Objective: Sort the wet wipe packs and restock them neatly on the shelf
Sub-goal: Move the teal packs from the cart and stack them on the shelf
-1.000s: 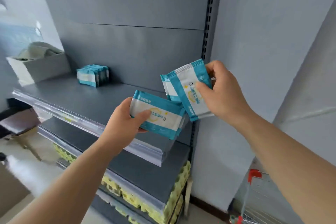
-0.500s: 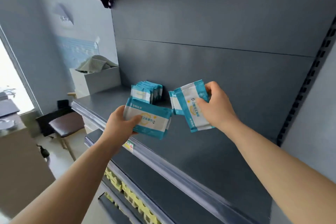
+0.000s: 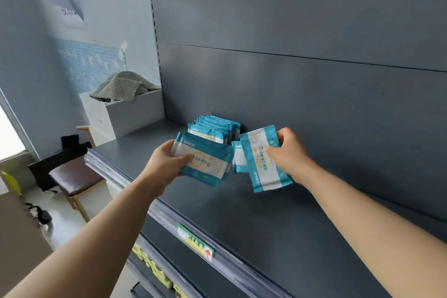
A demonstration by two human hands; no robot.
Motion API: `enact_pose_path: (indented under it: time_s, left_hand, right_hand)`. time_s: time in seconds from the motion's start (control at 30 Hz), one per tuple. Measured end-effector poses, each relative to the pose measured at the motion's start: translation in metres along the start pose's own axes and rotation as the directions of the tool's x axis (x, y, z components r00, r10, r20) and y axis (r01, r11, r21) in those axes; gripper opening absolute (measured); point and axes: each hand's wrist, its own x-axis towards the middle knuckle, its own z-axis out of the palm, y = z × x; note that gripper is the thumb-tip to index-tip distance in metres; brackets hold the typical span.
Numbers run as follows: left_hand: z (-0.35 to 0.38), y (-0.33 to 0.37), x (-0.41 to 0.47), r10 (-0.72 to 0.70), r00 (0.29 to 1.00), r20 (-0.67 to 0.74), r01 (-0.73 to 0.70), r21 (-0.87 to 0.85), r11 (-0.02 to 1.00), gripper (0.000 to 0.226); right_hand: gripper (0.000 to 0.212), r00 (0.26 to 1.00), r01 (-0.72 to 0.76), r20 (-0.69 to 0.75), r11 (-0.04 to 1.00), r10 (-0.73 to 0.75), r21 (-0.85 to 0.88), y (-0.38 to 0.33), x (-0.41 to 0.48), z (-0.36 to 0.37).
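Hands apart above the shelf (image 3: 266, 215) — the left hand (image 3: 167, 164) grips one pack (image 3: 205, 163) flat, thumb on top, just before the stack (image 3: 216, 126) standing at the back panel (image 3: 314, 104). To its right, the right hand (image 3: 290, 155) pinches two packs (image 3: 262, 164), held on end.

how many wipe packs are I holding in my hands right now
3: the left pack in the left hand; the front pack and half-hidden rear pack in the right hand. Others may hide behind them.
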Motion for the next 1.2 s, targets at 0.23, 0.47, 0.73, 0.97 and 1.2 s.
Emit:
enact_pose_path:
  time_s: [0.23, 0.47, 0.73, 0.97, 1.2]
  left_hand:
    - [-0.039, -0.014, 0.084, -0.021, 0.944, 0.328, 0.0, 0.064, 0.998, 0.031]
    - [-0.062, -0.018, 0.144, -0.036, 0.819, 0.573, 0.035, 0.013, 0.999, 0.036]
    - [-0.064, -0.034, 0.179, -0.095, 0.721, 0.687, 0.181, -0.053, 0.982, 0.037]
    - [-0.056, -0.023, 0.185, -0.044, 0.711, 0.702, 0.12, -0.06, 0.991, 0.032]
    - [-0.049, -0.013, 0.175, 0.028, 0.701, 0.713, 0.005, -0.045, 0.999, 0.024]
  right_hand:
    - [0.01, 0.982, -0.132, -0.145, 0.99, 0.124, -0.051, -0.011, 0.012, 0.03]
    - [0.01, 0.933, -0.208, -0.308, 0.977, 0.188, -0.034, -0.035, 0.005, 0.054]
    - [0.016, 0.862, -0.417, -0.335, 0.908, 0.381, -0.04, -0.018, 0.005, 0.073]
    - [0.055, 0.955, -0.201, -0.285, 0.877, 0.077, -0.436, -0.026, 0.014, 0.08]
    - [0.032, 0.991, -0.032, 0.125, 0.991, 0.048, -0.13, -0.079, 0.042, 0.108]
